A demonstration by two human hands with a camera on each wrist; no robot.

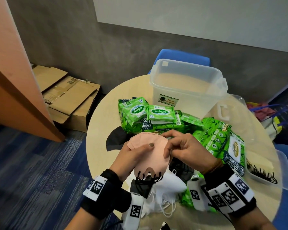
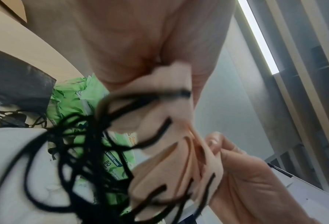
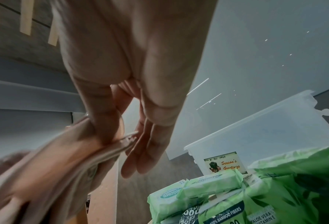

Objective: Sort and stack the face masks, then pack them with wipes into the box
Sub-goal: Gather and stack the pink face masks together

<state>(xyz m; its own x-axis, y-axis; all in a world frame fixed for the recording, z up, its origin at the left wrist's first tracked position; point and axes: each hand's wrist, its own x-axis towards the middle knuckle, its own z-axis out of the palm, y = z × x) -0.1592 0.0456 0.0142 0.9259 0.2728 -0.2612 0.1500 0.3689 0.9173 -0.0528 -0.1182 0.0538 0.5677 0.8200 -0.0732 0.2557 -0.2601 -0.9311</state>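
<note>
Both hands hold a stack of peach-pink masks (image 1: 145,151) with black ear loops (image 1: 148,176) above the round table. My left hand (image 1: 136,155) grips the stack from the left, thumb lying across its front. My right hand (image 1: 178,146) pinches the stack's right edge between thumb and forefinger; the right wrist view shows that pinch on the masks (image 3: 50,163) with the other fingers (image 3: 148,145) straight. In the left wrist view the pink masks (image 2: 169,174) and tangled loops (image 2: 94,144) fill the middle. The clear plastic box (image 1: 188,83) stands open behind green wipe packs (image 1: 158,115).
Black masks (image 1: 116,138) and white masks (image 1: 170,183) lie on the table (image 1: 100,130) under my hands. Larger wipe packs (image 1: 223,140) lie at right, a clear lid (image 1: 236,112) beside them, a small tray (image 1: 276,176) with black loops at the right edge. Flattened cardboard (image 1: 68,95) lies on the floor.
</note>
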